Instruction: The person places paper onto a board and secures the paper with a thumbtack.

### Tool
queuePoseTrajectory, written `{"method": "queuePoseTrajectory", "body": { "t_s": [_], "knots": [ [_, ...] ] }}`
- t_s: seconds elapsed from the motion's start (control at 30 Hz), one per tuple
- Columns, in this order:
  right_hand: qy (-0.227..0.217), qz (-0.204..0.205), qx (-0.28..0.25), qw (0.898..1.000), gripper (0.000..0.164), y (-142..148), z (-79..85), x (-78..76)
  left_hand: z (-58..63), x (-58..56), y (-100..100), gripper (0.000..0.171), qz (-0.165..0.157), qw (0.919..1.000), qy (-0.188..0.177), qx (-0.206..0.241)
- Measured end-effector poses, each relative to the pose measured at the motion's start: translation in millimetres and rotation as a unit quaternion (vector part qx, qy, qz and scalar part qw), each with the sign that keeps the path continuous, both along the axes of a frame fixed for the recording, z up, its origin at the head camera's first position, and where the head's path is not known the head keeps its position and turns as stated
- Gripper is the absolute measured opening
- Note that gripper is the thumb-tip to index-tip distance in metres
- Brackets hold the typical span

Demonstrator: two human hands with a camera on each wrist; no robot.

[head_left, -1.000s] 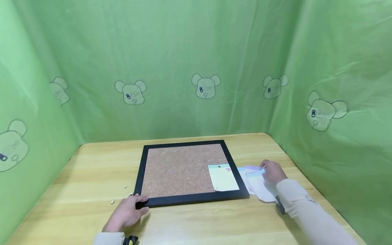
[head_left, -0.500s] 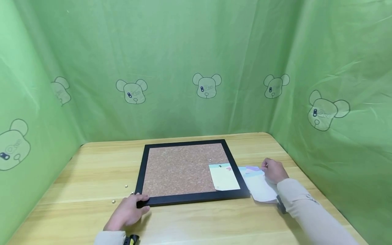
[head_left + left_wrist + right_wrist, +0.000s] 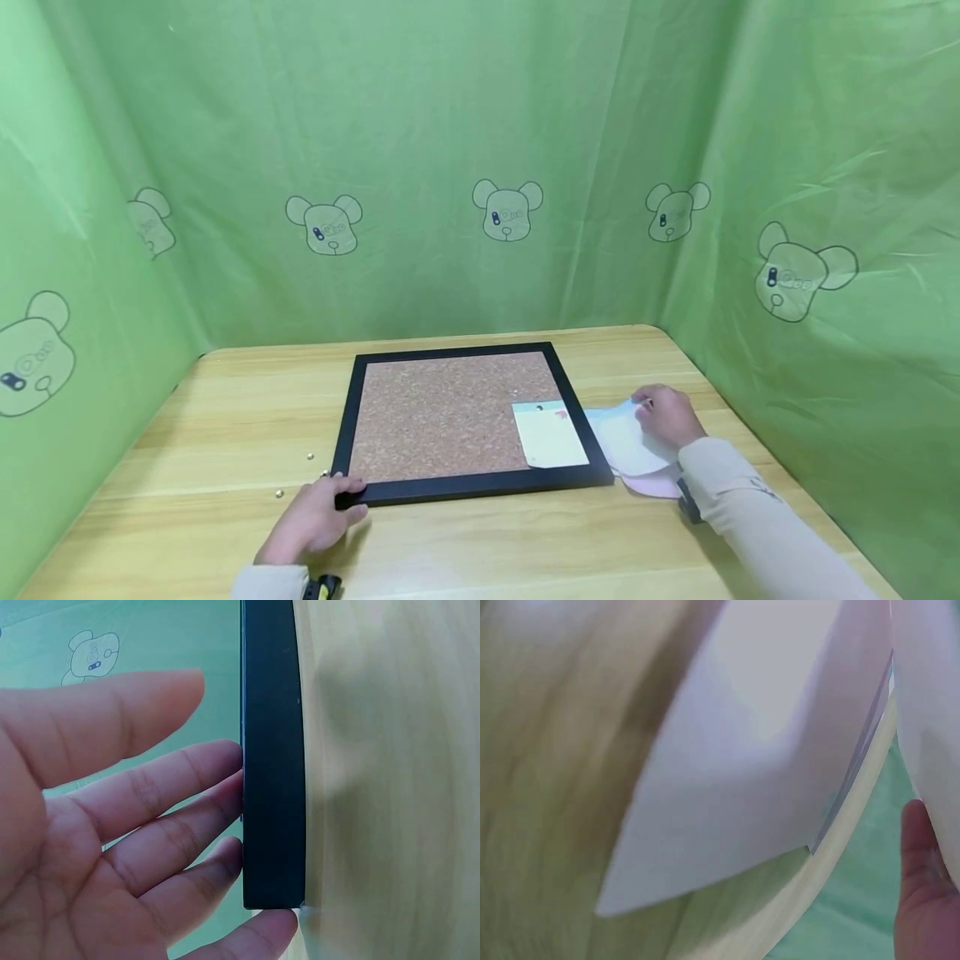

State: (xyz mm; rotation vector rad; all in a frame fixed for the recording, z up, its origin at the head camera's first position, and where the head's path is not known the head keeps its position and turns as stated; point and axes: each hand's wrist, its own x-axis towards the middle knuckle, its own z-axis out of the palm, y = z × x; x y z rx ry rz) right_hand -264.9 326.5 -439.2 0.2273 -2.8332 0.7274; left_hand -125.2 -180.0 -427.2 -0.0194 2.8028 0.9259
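Note:
A black-framed cork board (image 3: 442, 417) lies on the table. My left hand (image 3: 311, 518) rests on its near left corner; in the left wrist view, straight fingers touch the black frame (image 3: 274, 757), thumb apart from it. Right of the board, my right hand (image 3: 672, 417) pinches the far edge of a white sheet of notepaper (image 3: 624, 437) and lifts it. The thumb (image 3: 921, 855) shows against the raised sheet in the right wrist view. Beneath it lies a pinkish sheet (image 3: 652, 484). A cream note (image 3: 551, 437) with a blue top strip sits on the cork, a pushpin at its top.
Several small metallic pins, one a loose pin (image 3: 279, 493), lie on the table (image 3: 480, 542) left of the board. A green curtain (image 3: 420, 108) with bear prints encloses the table's back and sides.
The fanned papers under my right hand have shifted; a white sheet is now raised at its far edge, and a pinkish sheet shows below. My left hand and the board stay put.

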Motion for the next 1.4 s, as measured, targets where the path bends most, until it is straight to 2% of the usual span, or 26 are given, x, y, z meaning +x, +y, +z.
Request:
{"method": "queuePoseTrajectory", "body": {
  "t_s": [0.1,0.3,0.37,0.5,0.6,0.73,0.87,1.4],
  "knots": [
    [0.019,0.0,0.002,1.0,0.026,0,0.7,-0.6,0.2,0.0,0,0.033,0.002,1.0,-0.004,-0.002],
    [0.059,-0.007,-0.001,0.998,0.015,0,1.6,0.8,0.9,0.5,0,0.033,0.002,1.0,-0.003,0.002],
    [0.058,0.0,-0.005,0.998,0.021,-2,2.4,1.8,1.3,0.6,0,0.034,0.001,1.0,-0.003,0.002],
    [0.045,0.016,-0.011,0.999,0.044,-5,4.6,2.2,2.5,0.9,-1,0.034,0.0,1.0,-0.003,0.001],
    [0.036,0.01,-0.015,0.999,0.05,-7,6.3,2.7,3.2,1.0,-1,0.033,0.0,1.0,-0.003,0.001],
    [0.035,-0.016,-0.026,0.999,0.039,-11,7.0,4.1,3.2,1.1,-1,0.034,0.0,1.0,-0.005,0.0],
    [0.054,-0.026,-0.025,0.998,0.028,-12,6.1,5.4,2.6,1.7,-1,0.034,-0.001,1.0,-0.007,-0.003],
    [0.1,-0.015,-0.045,0.994,0.033,-26,15.2,4.3,0.3,0.5,-1,0.034,0.002,1.0,-0.009,0.003]
  ]
}}
